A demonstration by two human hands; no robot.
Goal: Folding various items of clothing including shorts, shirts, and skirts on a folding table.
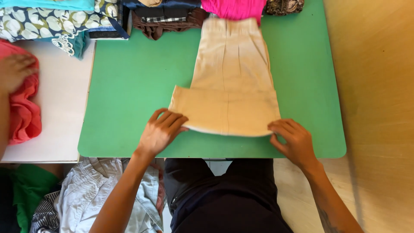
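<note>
We see a beige garment [230, 82] lying lengthwise on the green tabletop [133, 82], its near end folded back over itself into a flat band across the bottom. The left hand [160, 131] rests flat on the near left corner of that fold, fingers together and pressing down. The right hand [293, 139] sits at the near right corner, fingertips curled onto the edge of the cloth. Along the far edge lie a pink garment [235, 8], a brown garment [166, 23] and a patterned cloth [47, 21]. At the left, another person's hand [15, 71] rests on a coral-red cloth [23, 112] on a white surface [60, 108].
</note>
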